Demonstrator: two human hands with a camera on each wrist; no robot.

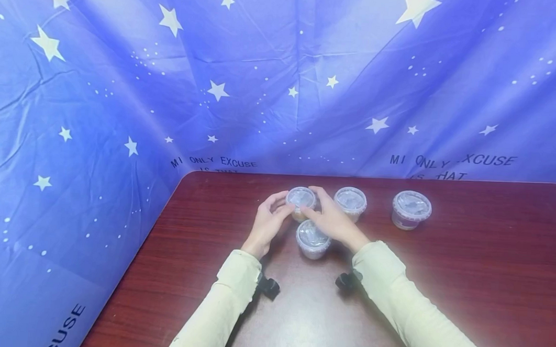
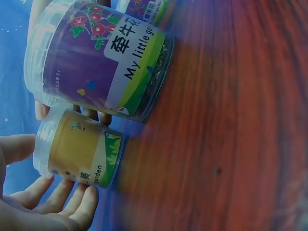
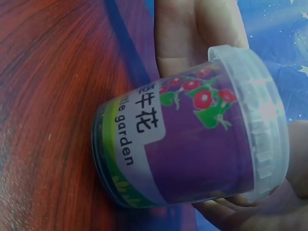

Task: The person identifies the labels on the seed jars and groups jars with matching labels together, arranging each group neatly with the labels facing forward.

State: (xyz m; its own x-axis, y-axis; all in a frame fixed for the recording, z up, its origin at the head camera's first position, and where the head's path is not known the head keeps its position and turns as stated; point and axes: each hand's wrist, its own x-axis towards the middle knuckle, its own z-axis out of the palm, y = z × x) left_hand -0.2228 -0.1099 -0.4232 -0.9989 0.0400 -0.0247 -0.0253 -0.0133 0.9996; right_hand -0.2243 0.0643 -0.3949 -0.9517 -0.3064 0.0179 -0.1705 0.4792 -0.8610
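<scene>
so the yellow tub [image 2: 79, 149] is at the far left of the bunch, between both hands, just behind the near tub [image 1: 313, 240], and in the right wrist view that near one blocks it completely. left hand [image 1: 268, 223] has its thumb and bent fingers around one side, right hand [image 1: 332, 218] curls around the other, both partly open to the tub's width, though some right fingertips are hidden. the near tub is purple with red flowers and "my little garden" on it, and there's dark grainy stuff through its clear base. can't make out what's in the yellow one, the label covers most of the wall. back tub [image 1: 350, 201] is partly behind the right hand, and the right tub [image 1: 412, 211] sits well apart on the table [image 1: 489, 284]. all four have clear lids on, but glare and something crinkly underneath hide the insides. the left wrist view also cuts off another tub at the top edge, can't tell which.
</scene>
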